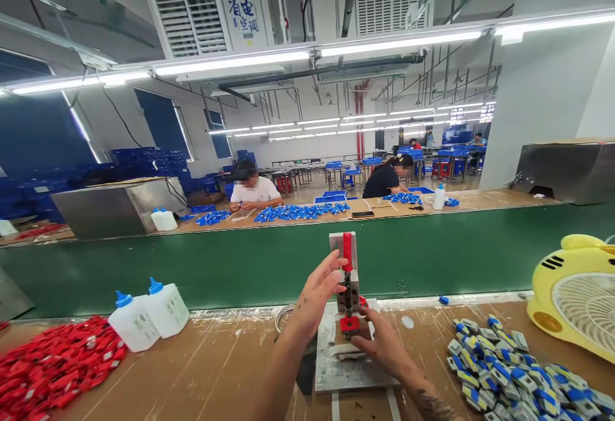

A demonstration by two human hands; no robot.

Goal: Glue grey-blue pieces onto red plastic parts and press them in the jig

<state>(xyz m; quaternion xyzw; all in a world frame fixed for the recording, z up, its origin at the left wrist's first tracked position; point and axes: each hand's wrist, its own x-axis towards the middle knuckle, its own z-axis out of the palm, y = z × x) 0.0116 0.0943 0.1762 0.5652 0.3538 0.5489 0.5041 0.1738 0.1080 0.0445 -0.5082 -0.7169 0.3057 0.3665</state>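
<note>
1. The worktop (216,370) is carrying a small press (346,318) on a metal base, near its far edge.
2. The left hand (317,296) is reaching up, its fingers curling around the red handle (346,251) of the press.
3. The right hand (382,344) is lying low, its fingertips pinching a red part (350,325) sitting under the press.
4. Two white bottles (148,312) with blue caps are standing at the left; their labels are too small to read.
5. Red parts (52,366) are lying in a loose pile at the far left, blue-and-grey parts (504,370) at the right.
</note>
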